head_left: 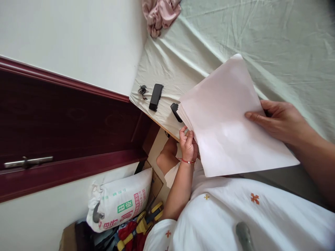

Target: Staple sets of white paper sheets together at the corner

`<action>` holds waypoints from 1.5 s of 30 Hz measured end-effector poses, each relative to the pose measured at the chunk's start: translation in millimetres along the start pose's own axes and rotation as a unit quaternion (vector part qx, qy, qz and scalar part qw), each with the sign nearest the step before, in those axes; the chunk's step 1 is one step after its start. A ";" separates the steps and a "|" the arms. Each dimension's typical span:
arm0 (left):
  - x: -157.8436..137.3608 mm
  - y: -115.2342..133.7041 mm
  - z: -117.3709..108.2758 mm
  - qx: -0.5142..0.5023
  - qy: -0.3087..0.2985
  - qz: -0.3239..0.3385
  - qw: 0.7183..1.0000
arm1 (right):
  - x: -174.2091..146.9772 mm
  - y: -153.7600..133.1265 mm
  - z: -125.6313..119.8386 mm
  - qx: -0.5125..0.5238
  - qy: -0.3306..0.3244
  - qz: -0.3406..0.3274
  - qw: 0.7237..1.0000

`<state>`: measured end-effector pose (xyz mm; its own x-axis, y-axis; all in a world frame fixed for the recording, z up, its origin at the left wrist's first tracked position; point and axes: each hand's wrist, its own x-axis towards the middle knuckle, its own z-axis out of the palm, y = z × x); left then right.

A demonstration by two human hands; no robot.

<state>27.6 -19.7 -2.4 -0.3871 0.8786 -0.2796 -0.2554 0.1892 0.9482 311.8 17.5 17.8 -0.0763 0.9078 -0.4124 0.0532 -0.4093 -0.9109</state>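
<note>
Several white sheets of paper [225, 115] are held in a loose stack in front of my body, above the edge of the cloth-covered surface. My right hand [277, 120] grips the stack's right edge, thumb on top and the fingers mostly hidden beneath. At the lower left edge, my left hand [188, 143] has its fingers curled against the fanned sheet edges; a red cord bracelet circles that wrist. Just past the paper's left corner lies a small black object [176, 112], partly covered by the sheets.
On the pale green cloth [172, 76] rest a black rectangular case [156, 97] and a bunch of keys [142, 91]. Crumpled pink fabric [162, 15] lies at the back by the wall. A dark red door [65, 115] stands left, with a printed white sack [123, 198] below.
</note>
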 end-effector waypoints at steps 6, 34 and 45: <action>1.3 2.3 -3.1 -0.009 -0.008 -0.010 1.000 | -0.5 -0.3 -1.0 0.040 -0.014 0.026 0.999; 4.9 -4.1 -2.5 -0.019 0.024 0.018 0.999 | -2.2 -2.3 1.4 0.065 -0.037 0.027 0.997; 8.0 -10.4 -10.0 -0.023 0.031 -0.026 0.999 | 1.4 2.9 -1.6 -0.067 -0.033 0.003 0.997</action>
<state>18.3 -19.0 -16.1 -0.4265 0.8391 -0.3376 -0.3158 0.2116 0.9249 313.4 17.8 14.7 -0.1405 0.8959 -0.4215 0.1855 -0.3943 -0.9000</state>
